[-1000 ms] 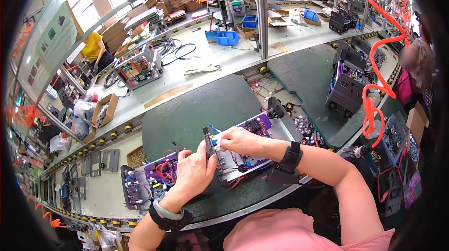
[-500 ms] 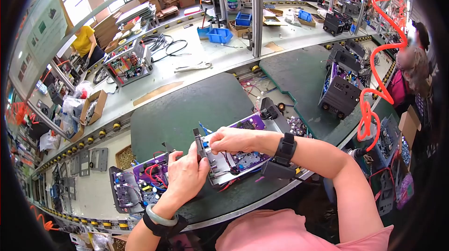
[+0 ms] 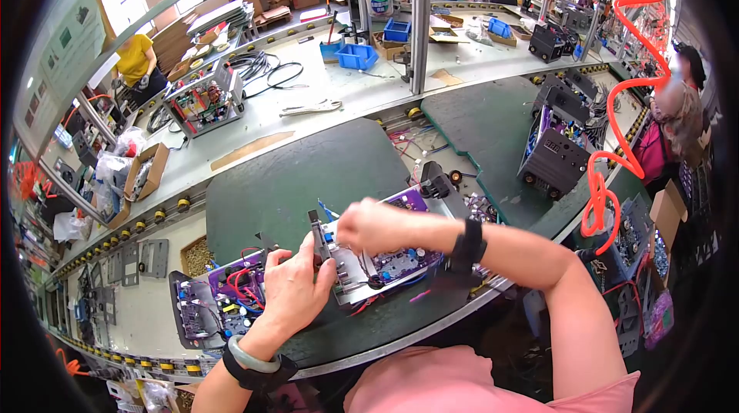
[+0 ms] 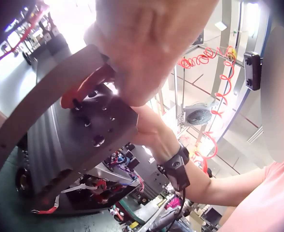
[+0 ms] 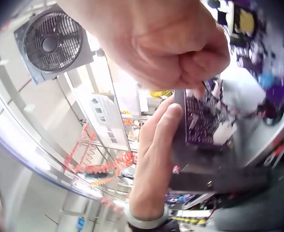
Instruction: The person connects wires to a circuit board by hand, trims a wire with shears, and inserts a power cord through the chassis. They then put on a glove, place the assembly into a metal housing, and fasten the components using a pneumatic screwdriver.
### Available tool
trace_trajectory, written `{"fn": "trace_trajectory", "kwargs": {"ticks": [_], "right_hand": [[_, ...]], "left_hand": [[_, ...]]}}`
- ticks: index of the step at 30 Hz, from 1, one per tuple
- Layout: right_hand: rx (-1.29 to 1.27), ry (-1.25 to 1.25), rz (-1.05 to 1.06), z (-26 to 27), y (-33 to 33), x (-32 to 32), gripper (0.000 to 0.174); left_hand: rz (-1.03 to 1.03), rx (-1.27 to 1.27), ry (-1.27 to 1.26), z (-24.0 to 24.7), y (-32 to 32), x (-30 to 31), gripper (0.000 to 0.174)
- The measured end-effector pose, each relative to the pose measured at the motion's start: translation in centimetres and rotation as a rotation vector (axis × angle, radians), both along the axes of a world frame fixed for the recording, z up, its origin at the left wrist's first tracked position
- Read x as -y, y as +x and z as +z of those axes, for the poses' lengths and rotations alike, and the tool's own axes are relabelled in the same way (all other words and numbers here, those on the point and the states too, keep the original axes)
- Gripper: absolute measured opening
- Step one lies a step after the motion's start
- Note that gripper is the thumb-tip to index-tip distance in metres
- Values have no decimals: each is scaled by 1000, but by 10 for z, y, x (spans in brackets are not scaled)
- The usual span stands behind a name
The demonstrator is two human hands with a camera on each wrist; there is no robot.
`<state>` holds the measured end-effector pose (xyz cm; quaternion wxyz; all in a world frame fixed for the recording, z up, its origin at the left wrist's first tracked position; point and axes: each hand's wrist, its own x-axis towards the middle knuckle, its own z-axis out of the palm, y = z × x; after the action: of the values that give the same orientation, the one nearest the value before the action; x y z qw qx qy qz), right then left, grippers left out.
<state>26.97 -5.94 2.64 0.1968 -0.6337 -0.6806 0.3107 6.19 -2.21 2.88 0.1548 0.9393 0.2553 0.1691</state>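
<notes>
My left hand (image 3: 295, 290) grips the dark end panel (image 3: 318, 237) of an open metal chassis (image 3: 358, 294); its thumb and fingers (image 5: 167, 121) lie against the panel in the right wrist view. The blurred right hand (image 3: 385, 227) is over the chassis beside that panel. Its fingers look curled in the right wrist view (image 5: 180, 55), next to a thin dark wire (image 5: 210, 92); whether they pinch it is hidden. Purple circuit boards (image 3: 408, 259) fill the chassis. In the left wrist view, the panel's outer face (image 4: 96, 121) shows several holes.
A second open unit with purple boards (image 3: 231, 282) lies left of the left hand. Assembled black units (image 3: 556, 153) stand at the right, near a coiled orange hose (image 3: 616, 124). Green mats (image 3: 300, 174) cover the work surface. A tray of small screws (image 3: 198, 256) is at the left.
The right hand has lifted slightly from the panel's inner side and is blurred. The left hand keeps its grip on the panel. The head view has shifted, so the scene sits further left.
</notes>
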Motion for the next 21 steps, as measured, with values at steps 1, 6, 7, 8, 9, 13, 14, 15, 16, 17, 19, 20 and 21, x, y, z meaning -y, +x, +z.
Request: {"fn": "trace_trajectory", "kwargs": {"ticks": [1, 6, 7, 8, 9, 13, 14, 15, 16, 17, 19, 20, 21], "right_hand": [[150, 105, -18, -10, 25, -14, 29], [903, -160, -212, 20, 98, -20, 36], [879, -203, -181, 4, 104, -20, 33], [881, -203, -184, -5, 108, -24, 33], [820, -145, -236, -12, 112, -28, 27], [350, 355, -297, 0, 98, -13, 18], [361, 349, -262, 9, 88, 0, 16], [340, 364, -231, 14, 83, 10, 17], [320, 383, -184, 15, 82, 19, 16], [297, 398, -140, 15, 82, 26, 16], [105, 293, -171, 19, 79, 38, 16], [-93, 197, -216, 19, 78, 42, 17], [-92, 194, -213, 18, 79, 44, 17]], "left_hand": [[4, 6, -1, 1, 0, 1, 51], [54, -11, -25, 1, 0, 2, 50], [51, -8, -26, 0, 0, 2, 50], [54, -4, -20, 0, 0, 2, 50], [58, 0, -15, 0, -1, 2, 50], [56, 33, -17, -1, -2, 1, 51], [53, 25, -16, -1, -2, 1, 50], [52, 16, -18, -2, -3, 1, 50], [62, 25, -28, -2, -3, 1, 50], [59, 31, -9, -2, -2, 1, 49], [61, 38, 1, -3, -3, 2, 49], [58, 45, 1, -3, -3, 2, 49], [54, 52, 4, -3, -3, 2, 48]]}}
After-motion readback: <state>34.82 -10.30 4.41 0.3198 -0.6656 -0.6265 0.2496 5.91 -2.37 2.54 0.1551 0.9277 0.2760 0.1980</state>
